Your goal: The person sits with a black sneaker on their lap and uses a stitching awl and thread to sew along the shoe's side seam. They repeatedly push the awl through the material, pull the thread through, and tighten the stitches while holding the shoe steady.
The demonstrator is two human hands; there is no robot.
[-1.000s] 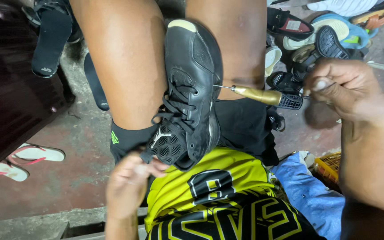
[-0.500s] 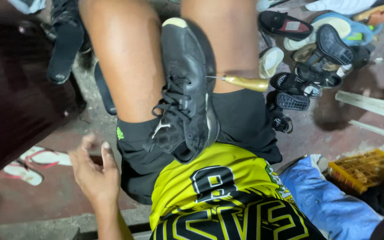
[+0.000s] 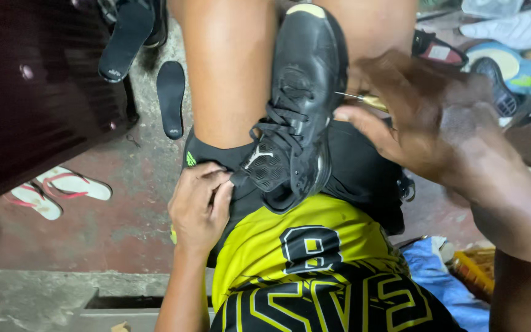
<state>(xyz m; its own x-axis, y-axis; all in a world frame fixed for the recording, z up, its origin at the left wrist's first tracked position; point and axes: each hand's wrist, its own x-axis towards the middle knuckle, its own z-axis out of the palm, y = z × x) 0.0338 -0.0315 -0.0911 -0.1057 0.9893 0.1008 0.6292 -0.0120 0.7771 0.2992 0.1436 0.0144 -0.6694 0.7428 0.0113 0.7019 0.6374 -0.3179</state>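
Head view. Black sneaker (image 3: 299, 104) wedged between the person's bare thighs, toe pointing away, laces up, heel resting on black shorts (image 3: 351, 166) above a yellow-and-black jersey (image 3: 302, 246).

Left hand (image 3: 199, 206) at the near left of the lap, just beside the sneaker's heel; fingers (image 3: 221, 195) curled narrow, pinching the hem of the shorts at the left thigh.

Right hand (image 3: 416, 114) at the sneaker's right side, blurred. Fingers closed around an awl (image 3: 364, 98) with a brass-coloured handle; its thin metal point meets the sneaker's side near the sole edge. Thumb lies along the shoe's flank just under the point.

Floor (image 3: 93, 233): reddish concrete. Pair of white flip-flops (image 3: 56, 187) with red straps toward the left edge. Dark insole (image 3: 171, 98) lying flat left of the left knee, a black sandal (image 3: 127, 37) beyond it. Heap of shoes (image 3: 505, 55) at the far right corner. Blue cloth (image 3: 447, 283) and a yellow crate (image 3: 477, 270) near the right, partly hidden by the right forearm.
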